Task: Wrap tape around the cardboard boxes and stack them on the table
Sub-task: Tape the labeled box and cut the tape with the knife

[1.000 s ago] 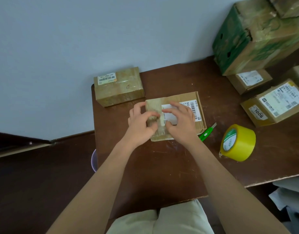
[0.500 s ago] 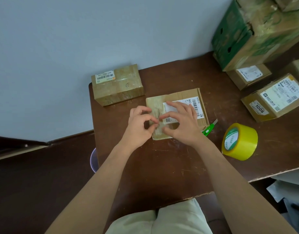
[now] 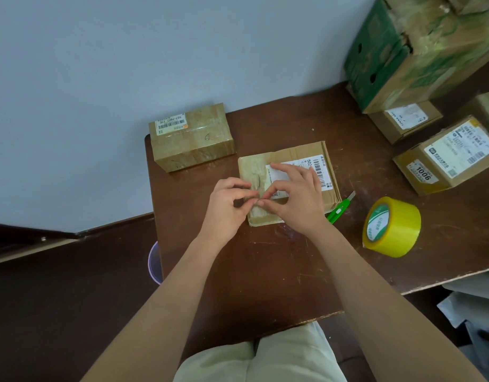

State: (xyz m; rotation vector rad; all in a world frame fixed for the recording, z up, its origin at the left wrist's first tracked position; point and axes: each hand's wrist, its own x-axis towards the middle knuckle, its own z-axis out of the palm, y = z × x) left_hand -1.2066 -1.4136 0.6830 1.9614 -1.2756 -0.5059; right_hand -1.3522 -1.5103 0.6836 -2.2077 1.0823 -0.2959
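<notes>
A flat cardboard box with a white shipping label lies on a dark brown table; glossy tape already covers its left end. Over that taped end, the left hand and right hand meet, each thumb and forefinger curled narrow, seemingly pinching a bit of tape, though what they hold is too small to confirm. The box looks light and stiff, its taped face probably slippery, so gripping the bare side edges seems safest. Just right of the box lies a green utility knife, farther right a yellow tape roll. Behind the box to its left sits a taped box; more boxes crowd the far right.
</notes>
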